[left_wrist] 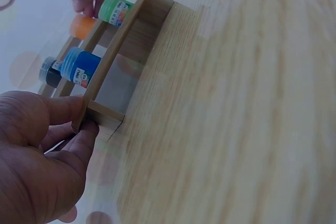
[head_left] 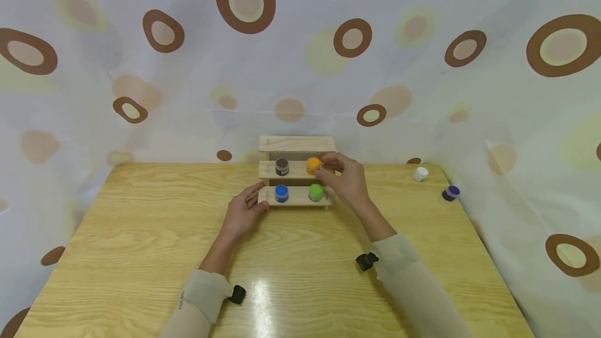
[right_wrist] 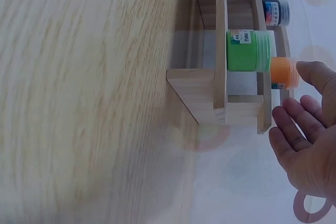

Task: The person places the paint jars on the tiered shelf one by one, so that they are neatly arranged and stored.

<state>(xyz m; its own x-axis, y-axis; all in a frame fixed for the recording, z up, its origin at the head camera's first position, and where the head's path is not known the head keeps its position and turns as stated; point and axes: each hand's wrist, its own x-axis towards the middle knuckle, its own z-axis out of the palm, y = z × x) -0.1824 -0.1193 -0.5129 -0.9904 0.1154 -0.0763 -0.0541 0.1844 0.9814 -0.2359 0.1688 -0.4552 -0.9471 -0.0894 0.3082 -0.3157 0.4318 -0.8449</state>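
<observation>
A small three-step wooden rack (head_left: 297,144) stands at the back of the table. My left hand (head_left: 241,214) holds its left end, thumb on the lowest step and fingers around the edge, as the left wrist view (left_wrist: 42,156) shows. On the lowest step sit a blue paint jar (head_left: 281,193) and a green paint jar (head_left: 316,192). The middle step carries a black paint jar (head_left: 281,166) and an orange paint jar (head_left: 312,166). Beside the orange jar is my right hand (head_left: 347,177), its thumb close at the lid and its fingers loosely spread (right_wrist: 310,129).
Toward the back right of the table (head_left: 155,233) stand a white jar (head_left: 420,173) and a purple jar (head_left: 451,193). A patterned cloth (head_left: 300,77) hangs behind the table and along its sides. The rack's top step is bare wood.
</observation>
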